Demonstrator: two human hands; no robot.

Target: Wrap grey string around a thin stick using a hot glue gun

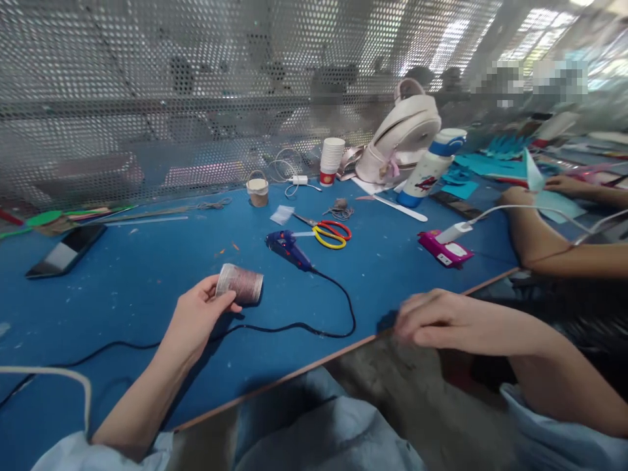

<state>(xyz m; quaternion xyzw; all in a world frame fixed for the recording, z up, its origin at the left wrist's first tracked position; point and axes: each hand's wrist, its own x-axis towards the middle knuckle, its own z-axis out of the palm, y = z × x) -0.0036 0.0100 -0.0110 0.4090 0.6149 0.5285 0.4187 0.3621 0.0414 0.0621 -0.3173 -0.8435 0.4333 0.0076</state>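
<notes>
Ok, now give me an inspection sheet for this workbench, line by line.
Surface: blue tabletop, scuffed, flecked with scraps.
Job's things: left hand grips a pinkish thread-wrapped cup lying sideways.
Clutter: blue glue gun, red-and-yellow scissors, stacked paper cups, white backpack, black phone.
Grippers: right hand open at the table edge, blurred.
Cables: black glue-gun cord loops across the table; white charger lead.
Surroundings: perforated metal screen; a co-worker's arms at right.

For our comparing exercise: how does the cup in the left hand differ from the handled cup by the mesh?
The wrapped cup lies sideways in the left hand; the handled cup stands upright, untouched. The wrapped cup shows pinkish bands, no handle; the handled cup is beige with a loop. Both are small cups.
</notes>
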